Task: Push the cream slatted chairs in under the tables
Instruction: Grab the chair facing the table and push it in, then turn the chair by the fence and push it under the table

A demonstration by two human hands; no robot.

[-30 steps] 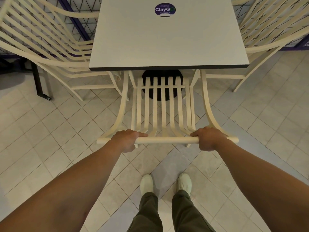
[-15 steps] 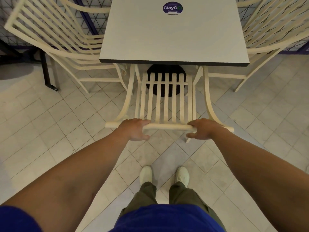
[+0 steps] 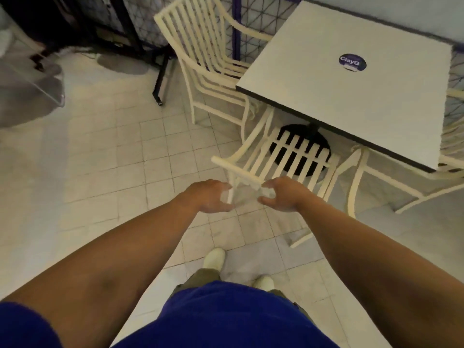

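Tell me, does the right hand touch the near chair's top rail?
Cannot tell. In the head view, motion blur smears the right hand and the top rail together.

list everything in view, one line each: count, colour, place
slatted chairs: 3, cream; near chair pushed in at table's front, left chair at its left side, right chair cut off at frame's right
table: 1, pale top, dark edge; upper right
sticker: 1, purple, round; on tabletop
table base: 1, black; under table
mesh panel: 1, dark wire; behind left chair
floor: pale tiles
shoes: 2, white; bottom centre
left grip: bare hand, open, just off near chair's top rail
right grip: bare hand at that rail; blurred, hold unclear
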